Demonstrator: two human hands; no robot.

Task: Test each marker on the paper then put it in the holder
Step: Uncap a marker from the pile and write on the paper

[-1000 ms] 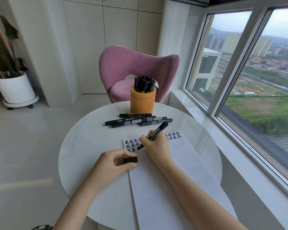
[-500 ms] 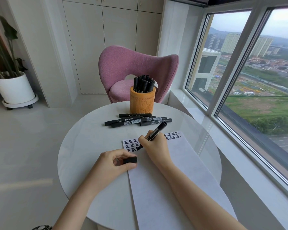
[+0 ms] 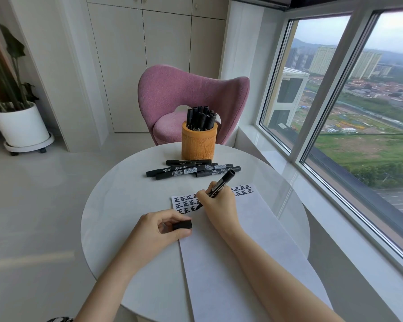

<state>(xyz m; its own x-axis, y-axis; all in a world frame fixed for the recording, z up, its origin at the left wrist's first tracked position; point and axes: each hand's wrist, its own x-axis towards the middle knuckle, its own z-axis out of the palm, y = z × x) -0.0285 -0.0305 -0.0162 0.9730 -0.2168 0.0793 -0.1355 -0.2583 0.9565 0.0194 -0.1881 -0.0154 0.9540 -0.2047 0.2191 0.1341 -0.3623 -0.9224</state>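
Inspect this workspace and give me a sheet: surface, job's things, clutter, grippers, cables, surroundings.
Surface: round white table; paper lies on it, with rows of black characters at its far end.
Job's things: uncapped marker, tip at the characters; cap off; wooden holder at the table's far edge with black markers standing in it; several loose markers lying between holder and paper.
Clutter: nothing seen.
Grippers: left hand pinches the cap at the paper's left edge; right hand grips the marker.
Cables: nothing seen.
Surroundings: pink chair behind the table; potted plant on the floor at left; window at right.
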